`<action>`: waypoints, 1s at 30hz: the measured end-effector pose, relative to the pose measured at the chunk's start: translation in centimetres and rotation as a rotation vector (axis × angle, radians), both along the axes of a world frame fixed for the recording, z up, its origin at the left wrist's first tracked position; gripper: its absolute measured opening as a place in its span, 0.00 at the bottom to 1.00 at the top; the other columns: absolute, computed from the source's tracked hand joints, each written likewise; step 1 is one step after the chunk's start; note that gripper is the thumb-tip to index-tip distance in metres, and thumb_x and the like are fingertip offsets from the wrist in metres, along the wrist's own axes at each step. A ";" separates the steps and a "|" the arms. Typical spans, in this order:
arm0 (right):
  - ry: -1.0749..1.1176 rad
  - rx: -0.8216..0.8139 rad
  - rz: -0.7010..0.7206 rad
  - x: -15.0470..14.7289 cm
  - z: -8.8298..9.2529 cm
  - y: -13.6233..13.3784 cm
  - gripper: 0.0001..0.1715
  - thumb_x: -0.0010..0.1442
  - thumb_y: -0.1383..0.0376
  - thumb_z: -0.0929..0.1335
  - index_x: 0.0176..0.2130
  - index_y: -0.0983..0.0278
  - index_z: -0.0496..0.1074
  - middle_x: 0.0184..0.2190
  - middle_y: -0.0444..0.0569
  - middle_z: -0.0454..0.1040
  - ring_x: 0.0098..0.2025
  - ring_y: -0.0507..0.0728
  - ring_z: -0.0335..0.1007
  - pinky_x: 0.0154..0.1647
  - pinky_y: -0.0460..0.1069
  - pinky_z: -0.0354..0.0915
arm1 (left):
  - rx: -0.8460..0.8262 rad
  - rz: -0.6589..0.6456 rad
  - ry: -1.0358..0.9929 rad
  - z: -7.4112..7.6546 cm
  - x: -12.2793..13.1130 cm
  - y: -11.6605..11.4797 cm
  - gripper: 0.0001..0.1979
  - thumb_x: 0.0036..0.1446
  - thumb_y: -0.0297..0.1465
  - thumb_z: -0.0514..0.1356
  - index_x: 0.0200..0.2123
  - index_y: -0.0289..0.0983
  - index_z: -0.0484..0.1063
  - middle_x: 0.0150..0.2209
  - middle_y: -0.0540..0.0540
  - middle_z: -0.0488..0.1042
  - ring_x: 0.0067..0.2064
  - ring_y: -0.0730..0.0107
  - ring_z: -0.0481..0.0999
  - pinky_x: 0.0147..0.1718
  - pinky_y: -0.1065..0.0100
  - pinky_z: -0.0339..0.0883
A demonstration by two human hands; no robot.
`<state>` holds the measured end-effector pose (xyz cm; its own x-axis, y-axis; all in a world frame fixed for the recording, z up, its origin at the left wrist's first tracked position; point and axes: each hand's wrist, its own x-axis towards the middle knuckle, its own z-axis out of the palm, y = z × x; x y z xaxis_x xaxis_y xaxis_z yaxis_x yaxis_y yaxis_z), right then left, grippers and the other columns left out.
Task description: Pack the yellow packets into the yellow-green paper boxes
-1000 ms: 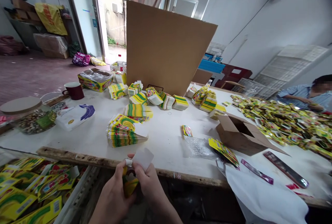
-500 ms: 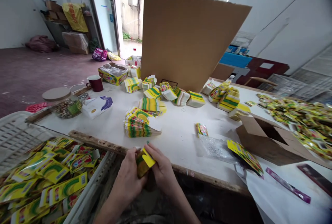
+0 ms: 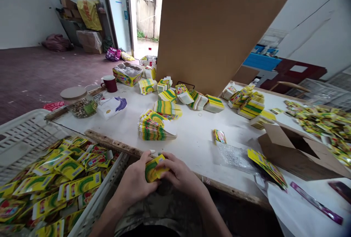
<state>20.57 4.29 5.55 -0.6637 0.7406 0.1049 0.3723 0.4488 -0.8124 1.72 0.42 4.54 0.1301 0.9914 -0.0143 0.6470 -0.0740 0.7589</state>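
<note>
Between my two hands, just off the table's front edge, is a small yellow and green printed packet (image 3: 151, 170). My left hand (image 3: 137, 180) grips its left side, thumb below and fingers behind. The fingers of my right hand (image 3: 178, 173) pinch its right side, where a yellow flap shows. Beyond my hands a fanned stack of flat yellow and green card sleeves (image 3: 153, 127) lies on the white table (image 3: 189, 138). To my left a white plastic crate (image 3: 35, 120) holds many similar yellow packets (image 3: 71, 167).
Bundles of sleeves (image 3: 192, 98) line the back below a large cardboard sheet (image 3: 216, 36). An open carton (image 3: 290, 153), a clear plastic bag (image 3: 236, 156) and a packet heap (image 3: 320, 123) lie right. A mug (image 3: 109, 84), jar (image 3: 82, 108) and tissue box (image 3: 112, 107) stand left.
My right hand's fingers have curled over the packet's right side, and its yellow flap lies lower against it. The packet now faces me more broadly. The whole view has shifted slightly.
</note>
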 end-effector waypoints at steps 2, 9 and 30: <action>0.085 -0.050 -0.111 -0.4 -0.7 -0.3 0.26 0.59 0.70 0.66 0.56 0.60 0.63 0.58 0.54 0.64 0.58 0.59 0.61 0.59 0.54 0.58 | 0.047 0.054 0.056 -0.3 0.3 -0.1 0.34 0.47 0.32 0.62 0.57 0.36 0.52 0.48 0.40 0.73 0.49 0.55 0.73 0.47 0.58 0.66; 0.160 -0.165 -0.375 -2.6 -2.1 -0.8 0.23 0.63 0.63 0.61 0.56 0.67 0.65 0.48 0.56 0.75 0.46 0.61 0.73 0.48 0.54 0.67 | 0.243 0.137 0.096 -2.3 0.9 -0.2 0.32 0.49 0.35 0.61 0.57 0.33 0.57 0.52 0.33 0.70 0.53 0.49 0.71 0.51 0.50 0.65; -0.175 0.225 -0.751 -6.3 -0.8 11.9 0.09 0.54 0.67 0.70 0.37 0.67 0.70 0.39 0.59 0.71 0.45 0.64 0.66 0.46 0.56 0.60 | -0.033 1.005 -1.521 -2.8 -2.3 1.8 0.16 0.63 0.41 0.49 0.44 0.36 0.65 0.44 0.41 0.72 0.41 0.70 0.75 0.38 0.68 0.71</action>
<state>14.29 16.16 4.75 -0.0171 0.9693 0.2451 0.7536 0.1736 -0.6339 -0.58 2.20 1.76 -0.5312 0.6945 -0.4853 -0.7457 -0.1114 0.6569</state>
